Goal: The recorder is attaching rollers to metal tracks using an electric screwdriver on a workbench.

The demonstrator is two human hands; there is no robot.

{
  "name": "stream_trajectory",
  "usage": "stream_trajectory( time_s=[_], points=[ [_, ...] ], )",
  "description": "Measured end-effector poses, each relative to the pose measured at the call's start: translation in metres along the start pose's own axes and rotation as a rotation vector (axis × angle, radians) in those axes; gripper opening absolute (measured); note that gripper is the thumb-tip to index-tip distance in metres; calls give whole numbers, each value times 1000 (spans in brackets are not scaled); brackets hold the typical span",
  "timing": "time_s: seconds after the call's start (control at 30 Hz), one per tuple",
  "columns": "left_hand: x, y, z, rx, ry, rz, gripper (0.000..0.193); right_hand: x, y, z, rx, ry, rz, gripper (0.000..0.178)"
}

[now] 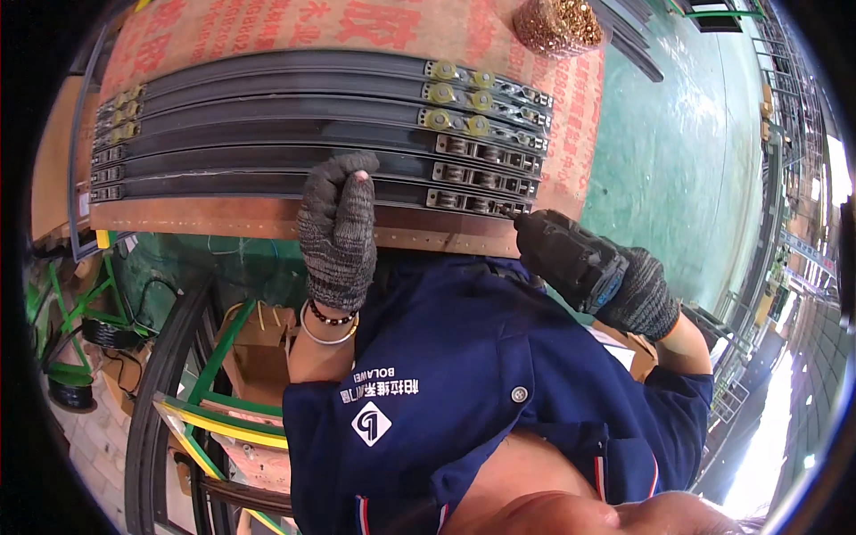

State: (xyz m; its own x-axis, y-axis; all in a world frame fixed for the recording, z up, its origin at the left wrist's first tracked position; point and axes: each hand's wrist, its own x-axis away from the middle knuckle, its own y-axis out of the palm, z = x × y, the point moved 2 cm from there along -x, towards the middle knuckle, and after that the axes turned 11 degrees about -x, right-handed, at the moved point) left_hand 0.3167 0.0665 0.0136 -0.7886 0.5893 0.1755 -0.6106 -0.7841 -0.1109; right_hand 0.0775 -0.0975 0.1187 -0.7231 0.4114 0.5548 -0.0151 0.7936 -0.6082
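Observation:
My right hand, in a grey knit glove, grips a black cordless drill. The drill's tip points at the right end of the nearest dark metal rail, by its roller block; whether they touch, I cannot tell. My left hand, also gloved, is held over the nearest rails with fingers curled and pressed together. One bare fingertip pokes out of the glove; anything inside the grasp is hidden. Several such rails lie side by side across the table. The far three carry yellowish rollers, the nearer ones dark rollers.
The table is covered with printed brown sheeting. A heap of small gold-coloured screws sits at its far right. Green-and-yellow racking and cardboard boxes stand at lower left. A green floor stretches out to the right.

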Motion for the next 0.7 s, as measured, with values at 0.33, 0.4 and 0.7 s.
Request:
stream_trajectory(
  time_s=[0.33, 0.4, 0.7],
  points=[
    [-18, 11, 10, -83, 79, -41, 10, -16, -4, -16, 43, 10, -83, 54],
    [-17, 13, 10, -87, 72, -55, 10, -17, -3, -16, 27, 42, -99, 53],
    [-19, 15, 11, -230, 295, -82, 13, -20, 1, -15, 86, 128, -121, 56]
  ],
)
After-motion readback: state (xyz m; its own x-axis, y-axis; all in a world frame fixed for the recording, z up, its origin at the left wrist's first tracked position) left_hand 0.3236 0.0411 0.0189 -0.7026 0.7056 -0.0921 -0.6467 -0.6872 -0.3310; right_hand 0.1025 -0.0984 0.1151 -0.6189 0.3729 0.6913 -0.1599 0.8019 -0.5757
